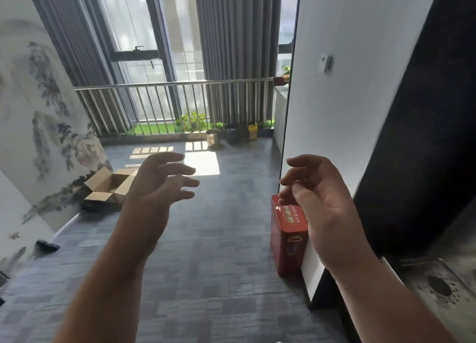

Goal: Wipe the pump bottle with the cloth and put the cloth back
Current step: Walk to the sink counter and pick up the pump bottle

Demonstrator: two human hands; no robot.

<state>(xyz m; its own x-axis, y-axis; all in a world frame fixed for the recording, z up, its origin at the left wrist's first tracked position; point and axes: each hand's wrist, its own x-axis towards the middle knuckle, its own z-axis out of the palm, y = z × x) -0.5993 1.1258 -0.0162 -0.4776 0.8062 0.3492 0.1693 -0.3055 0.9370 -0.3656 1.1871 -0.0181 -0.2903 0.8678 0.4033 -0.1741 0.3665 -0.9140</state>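
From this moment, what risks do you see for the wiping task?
1. Neither the pump bottle nor the cloth is in view, and both the left hand and the right hand are open and empty, so the wiping may be delayed.
2. The red tin stands on the floor directly below the right hand, against the white panel; a careless step could knock it over.

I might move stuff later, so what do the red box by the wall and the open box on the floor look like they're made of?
The red box looks like painted metal, a tin: glossy sheen, rounded corners, though coated card is possible. The open box looks like plain brown corrugated cardboard: matte, with its flaps folded outward.
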